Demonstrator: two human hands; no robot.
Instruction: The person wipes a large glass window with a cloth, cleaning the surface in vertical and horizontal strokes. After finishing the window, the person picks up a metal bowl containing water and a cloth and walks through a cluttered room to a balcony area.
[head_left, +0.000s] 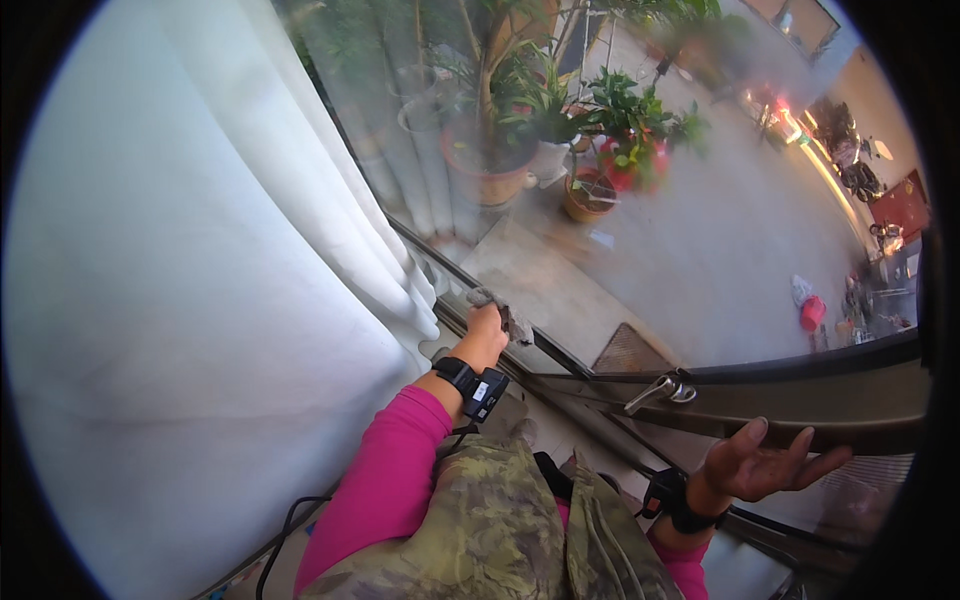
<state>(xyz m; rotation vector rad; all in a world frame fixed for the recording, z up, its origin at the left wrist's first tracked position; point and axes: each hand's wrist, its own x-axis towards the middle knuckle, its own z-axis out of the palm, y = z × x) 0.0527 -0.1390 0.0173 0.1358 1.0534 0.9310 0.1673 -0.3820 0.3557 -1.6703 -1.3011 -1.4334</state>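
In the middle of the view, my left hand (487, 330) is closed around a grey cloth (519, 327). The cloth is beside the lower frame of a glass pane, and I cannot tell whether it touches the glass. My right hand (765, 463) is at the lower right, palm up, fingers spread and holding nothing. It is right by the dark metal window sash (810, 435); whether the fingertips touch it is unclear. A silver latch handle (664, 391) sits on the sash between my hands.
A long white curtain (225, 262) hangs close by my left arm. Beyond the glass are potted plants (487, 165), a smaller flowerpot (590, 196), a stone slab (547, 285) and a pink bucket (812, 312). A black cable (281, 532) runs along my left side.
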